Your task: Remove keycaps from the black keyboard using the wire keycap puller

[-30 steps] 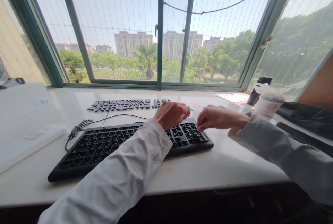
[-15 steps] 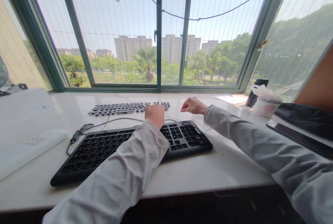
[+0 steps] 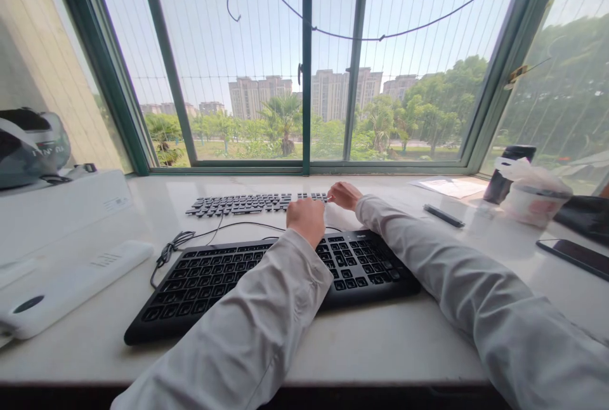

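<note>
A black keyboard [image 3: 204, 277] lies on the white sill, its cable [image 3: 177, 242] coiled at its left. Behind it, loose black keycaps [image 3: 238, 204] sit in neat rows. My left hand [image 3: 307, 218] hovers over the keyboard's back edge with fingers curled into a fist; nothing shows in it. My right hand [image 3: 345, 195] reaches past the keyboard to the right end of the keycap rows, fingertips pinched on a small dark keycap. Both arms wear pale long sleeves.
At left stand a white box [image 3: 61, 207], a long white device [image 3: 71, 283] and a helmet [image 3: 28, 143]. At right lie a black pen [image 3: 443, 216], a paper [image 3: 450, 186], a phone [image 3: 575, 256], a bagged cup [image 3: 533, 197] and a dark bottle [image 3: 504, 175]. Green window frames close the back.
My right hand left the keyboard's number pad and moved back and left to the end of the keycap rows. My left hand drew back slightly. The view shifted left.
</note>
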Motion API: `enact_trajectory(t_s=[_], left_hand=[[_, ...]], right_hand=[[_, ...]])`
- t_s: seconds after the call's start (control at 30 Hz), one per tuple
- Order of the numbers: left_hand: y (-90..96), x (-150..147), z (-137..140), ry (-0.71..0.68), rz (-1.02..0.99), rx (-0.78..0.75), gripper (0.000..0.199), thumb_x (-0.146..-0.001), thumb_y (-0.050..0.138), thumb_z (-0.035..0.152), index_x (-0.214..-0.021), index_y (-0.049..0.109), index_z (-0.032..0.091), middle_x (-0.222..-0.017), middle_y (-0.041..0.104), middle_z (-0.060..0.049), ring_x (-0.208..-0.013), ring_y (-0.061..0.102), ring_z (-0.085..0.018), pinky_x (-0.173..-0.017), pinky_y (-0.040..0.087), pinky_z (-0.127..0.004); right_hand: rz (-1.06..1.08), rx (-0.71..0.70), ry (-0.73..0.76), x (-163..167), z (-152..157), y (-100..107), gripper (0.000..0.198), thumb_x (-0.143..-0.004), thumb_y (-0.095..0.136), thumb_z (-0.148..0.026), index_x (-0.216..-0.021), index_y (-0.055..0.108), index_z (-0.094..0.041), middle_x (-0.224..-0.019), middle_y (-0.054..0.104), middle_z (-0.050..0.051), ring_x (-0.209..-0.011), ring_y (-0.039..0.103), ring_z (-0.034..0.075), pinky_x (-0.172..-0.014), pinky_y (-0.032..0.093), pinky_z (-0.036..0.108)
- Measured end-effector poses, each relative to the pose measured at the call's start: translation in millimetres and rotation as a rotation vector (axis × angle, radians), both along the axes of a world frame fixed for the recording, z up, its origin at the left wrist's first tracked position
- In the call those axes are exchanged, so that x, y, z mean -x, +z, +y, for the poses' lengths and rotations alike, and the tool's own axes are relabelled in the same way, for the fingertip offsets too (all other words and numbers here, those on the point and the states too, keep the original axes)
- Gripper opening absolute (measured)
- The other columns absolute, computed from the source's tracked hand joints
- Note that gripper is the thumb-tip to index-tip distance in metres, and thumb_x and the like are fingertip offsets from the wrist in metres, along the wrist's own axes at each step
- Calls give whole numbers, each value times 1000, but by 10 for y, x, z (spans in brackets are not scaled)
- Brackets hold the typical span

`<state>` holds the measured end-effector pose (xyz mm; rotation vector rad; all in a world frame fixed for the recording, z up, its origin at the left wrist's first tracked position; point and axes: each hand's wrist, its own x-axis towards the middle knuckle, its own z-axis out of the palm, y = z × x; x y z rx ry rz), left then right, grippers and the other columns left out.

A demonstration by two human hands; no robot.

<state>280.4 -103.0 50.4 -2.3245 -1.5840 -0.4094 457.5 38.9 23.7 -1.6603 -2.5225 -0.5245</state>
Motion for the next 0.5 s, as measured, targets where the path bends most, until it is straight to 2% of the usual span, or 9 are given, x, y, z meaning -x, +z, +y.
enact_trajectory(t_s=[0.3, 0.5], left_hand=[[-1, -8, 0, -14, -25, -13, 23, -85, 54, 26, -94, 71, 14, -93, 70, -17, -90, 67, -29, -74, 51, -38], [13, -13, -5, 1, -17, -4, 26, -87, 53, 33, -99, 71, 18, -92, 71, -15, -91, 67, -26, -76, 51, -34]], right_hand=[[-123, -1, 24, 46, 21, -3, 27, -91, 53, -24, -97, 76, -13, -94, 72, 19, -93, 67, 26, -79, 46, 32], [-148, -15, 49, 41, 21, -4, 26, -90, 53, -24, -98, 75, -12, -96, 72, 19, -91, 67, 26, -75, 47, 32]])
